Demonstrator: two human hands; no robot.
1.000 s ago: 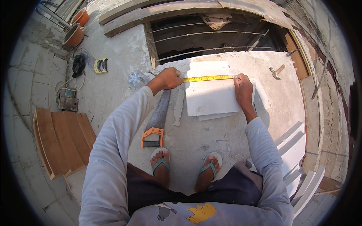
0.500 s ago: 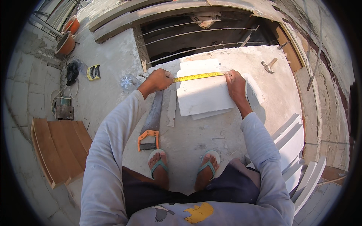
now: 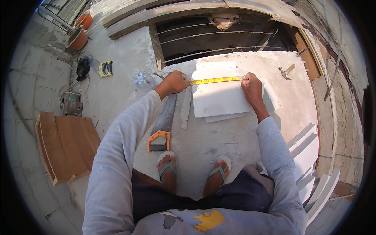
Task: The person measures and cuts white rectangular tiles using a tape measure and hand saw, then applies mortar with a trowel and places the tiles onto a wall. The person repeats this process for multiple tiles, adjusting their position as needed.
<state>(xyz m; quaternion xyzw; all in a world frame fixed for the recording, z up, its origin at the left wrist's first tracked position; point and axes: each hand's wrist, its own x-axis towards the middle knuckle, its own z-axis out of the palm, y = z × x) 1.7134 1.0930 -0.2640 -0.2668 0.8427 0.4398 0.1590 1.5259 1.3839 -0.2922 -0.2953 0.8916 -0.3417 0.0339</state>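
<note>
Across the far half of the white block (image 3: 219, 100), the yellow tape measure (image 3: 215, 80) runs left to right, my left hand (image 3: 175, 82) gripping it just beyond the left edge, my right hand (image 3: 252, 88), nearer the block, pinching the tape's right end

L arm (image 3: 127, 133) is stretched twd the far side, long-sleeved & angled right; R arm (image 3: 276, 149) is likewise extended far, but angled left, w/ a slight bend at mid-length. Wrists (image 3: 161, 91) are bare. L hand (image 3: 175, 82) is curled, fist-like, & turned right. R hand (image 3: 252, 87) is held at approx same depth, well apart from L, w/ fingertips (image 3: 245, 78) pinched at its far-left end. Feet (image 3: 167, 169) are planted near side, slightly apart, pointed far.
</note>
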